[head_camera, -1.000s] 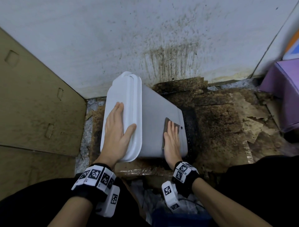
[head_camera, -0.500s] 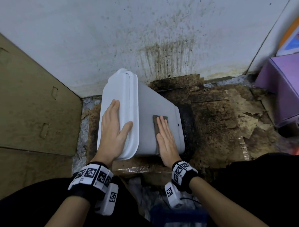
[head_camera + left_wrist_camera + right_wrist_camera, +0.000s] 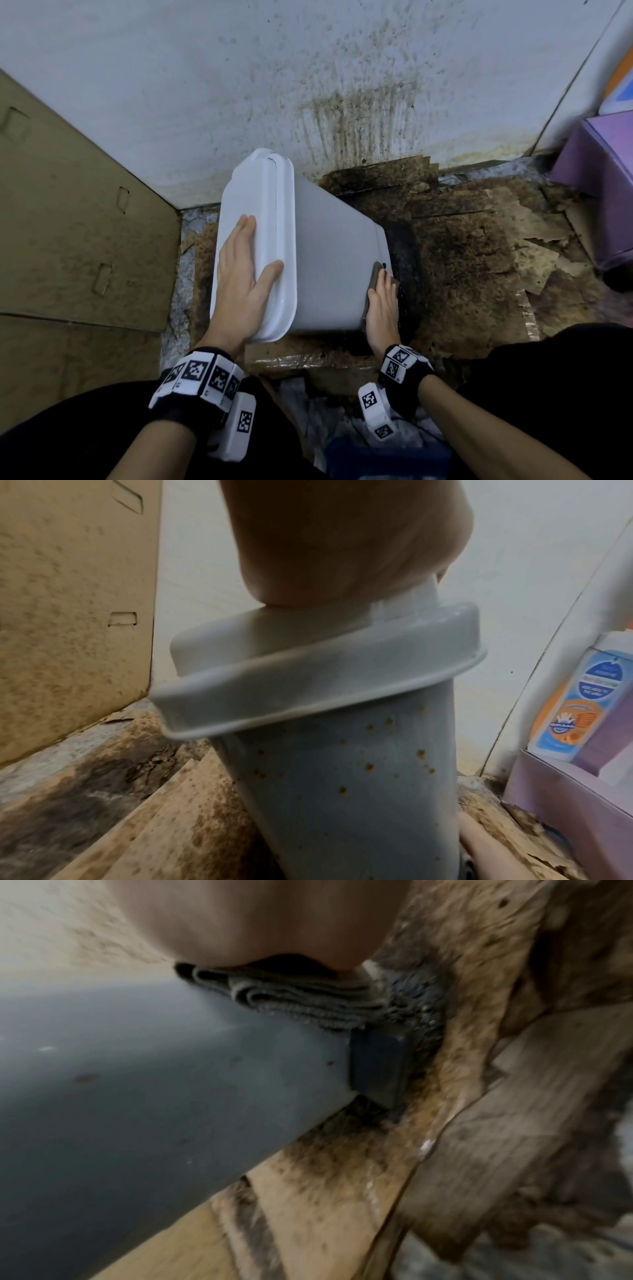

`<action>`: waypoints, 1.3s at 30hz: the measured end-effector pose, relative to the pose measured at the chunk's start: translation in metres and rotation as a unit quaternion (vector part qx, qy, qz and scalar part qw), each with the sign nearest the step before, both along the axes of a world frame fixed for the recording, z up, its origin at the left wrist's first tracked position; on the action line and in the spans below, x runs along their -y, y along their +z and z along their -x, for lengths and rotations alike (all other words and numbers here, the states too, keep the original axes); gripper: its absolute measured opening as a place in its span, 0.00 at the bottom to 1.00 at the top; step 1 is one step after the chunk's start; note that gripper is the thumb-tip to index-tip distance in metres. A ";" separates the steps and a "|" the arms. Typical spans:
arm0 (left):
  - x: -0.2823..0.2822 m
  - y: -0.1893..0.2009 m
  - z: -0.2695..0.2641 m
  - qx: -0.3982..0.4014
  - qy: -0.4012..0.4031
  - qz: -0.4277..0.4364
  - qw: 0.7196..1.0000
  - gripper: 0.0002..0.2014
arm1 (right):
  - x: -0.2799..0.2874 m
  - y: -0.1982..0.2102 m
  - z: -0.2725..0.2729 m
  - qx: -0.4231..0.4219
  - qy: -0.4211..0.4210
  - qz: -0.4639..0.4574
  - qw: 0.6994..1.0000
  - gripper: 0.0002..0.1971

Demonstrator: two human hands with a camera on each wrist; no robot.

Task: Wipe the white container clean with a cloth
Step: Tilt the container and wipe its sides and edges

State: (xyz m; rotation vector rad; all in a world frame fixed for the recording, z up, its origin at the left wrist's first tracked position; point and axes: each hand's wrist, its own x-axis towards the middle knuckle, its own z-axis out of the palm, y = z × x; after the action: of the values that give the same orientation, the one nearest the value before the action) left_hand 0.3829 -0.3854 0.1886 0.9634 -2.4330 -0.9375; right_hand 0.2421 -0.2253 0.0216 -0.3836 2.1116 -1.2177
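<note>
Left hand (image 3: 239, 274) flat on lid; right hand (image 3: 383, 301) presses cloth (image 3: 291, 999) flat against white container (image 3: 329, 267).

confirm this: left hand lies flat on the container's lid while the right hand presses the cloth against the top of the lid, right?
Not quite. The right hand presses the cloth against the white container near its base, as the right wrist view shows. The left hand does lie flat on the lid.

Under my left fingers (image 3: 247, 226) the white container (image 3: 329, 260) looks like smooth, glossy plastic, its lid (image 3: 253, 205) shinier than the matt side; brown specks dot the side in my left wrist view. Beneath my right fingers (image 3: 385, 281) the cloth (image 3: 301, 999) is grey, ribbed and folded. The cardboard (image 3: 479, 260) beyond them is rough, torn and stained.
</note>
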 end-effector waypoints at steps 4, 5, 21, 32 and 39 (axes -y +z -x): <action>-0.002 0.001 0.002 0.002 0.001 0.008 1.000 0.40 | 0.018 0.040 -0.014 -0.033 0.025 0.023 0.999 0.34; -0.003 0.001 0.002 0.001 0.003 0.010 1.000 0.40 | 0.022 0.052 -0.021 -0.039 0.033 0.037 0.998 0.34; 0.001 0.000 -0.002 -0.001 0.005 -0.012 1.000 0.39 | 0.010 0.066 -0.029 -0.208 0.167 0.136 0.954 0.28; -0.001 0.001 -0.001 0.001 -0.005 -0.009 1.000 0.39 | -0.025 -0.020 0.005 -0.069 0.092 0.028 0.993 0.30; -0.002 0.003 0.002 0.005 -0.004 -0.004 1.000 0.40 | -0.012 -0.026 -0.002 -0.117 0.125 -0.001 0.985 0.26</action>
State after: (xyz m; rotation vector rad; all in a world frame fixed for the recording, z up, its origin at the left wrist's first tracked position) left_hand 0.3813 -0.3831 0.1915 0.9649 -2.4452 -0.9484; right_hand 0.2437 -0.2136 -0.0042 -0.7986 2.1789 -1.0665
